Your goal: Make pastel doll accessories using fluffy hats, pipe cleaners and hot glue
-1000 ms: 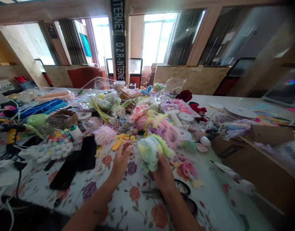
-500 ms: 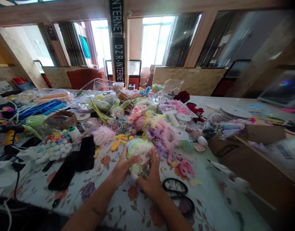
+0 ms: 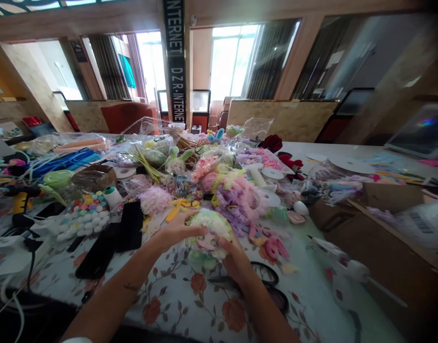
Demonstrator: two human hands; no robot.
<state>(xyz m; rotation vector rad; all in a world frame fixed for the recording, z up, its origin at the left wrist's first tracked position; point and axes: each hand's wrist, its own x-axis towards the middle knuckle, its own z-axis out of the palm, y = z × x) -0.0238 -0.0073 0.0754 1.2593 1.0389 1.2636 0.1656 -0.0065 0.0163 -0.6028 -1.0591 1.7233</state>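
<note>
Between my two hands is a fluffy doll (image 3: 208,240) with pale green and white fuzz round a small face that points up toward me. My left hand (image 3: 181,228) grips its left side, thumb across the front. On the other side my right hand (image 3: 235,252) closes round its lower right edge, with the thumb by the face. Beneath the right forearm lie black-handled scissors (image 3: 265,272), partly covered by the arm. A yellow fuzzy piece (image 3: 179,208) rests just beyond my left hand.
A heap of fuzzy craft pieces (image 3: 236,190) spreads behind the doll. Dark phones (image 3: 97,252) and a bag of pompoms (image 3: 83,219) lie to the left. At right are a white glue gun (image 3: 342,267) and a cardboard box (image 3: 376,238). A flowered cloth (image 3: 179,295) covers the table.
The doll has been turned, so its face now shows more squarely toward me. My left hand has shifted to its upper left, and my right hand has moved slightly right.
</note>
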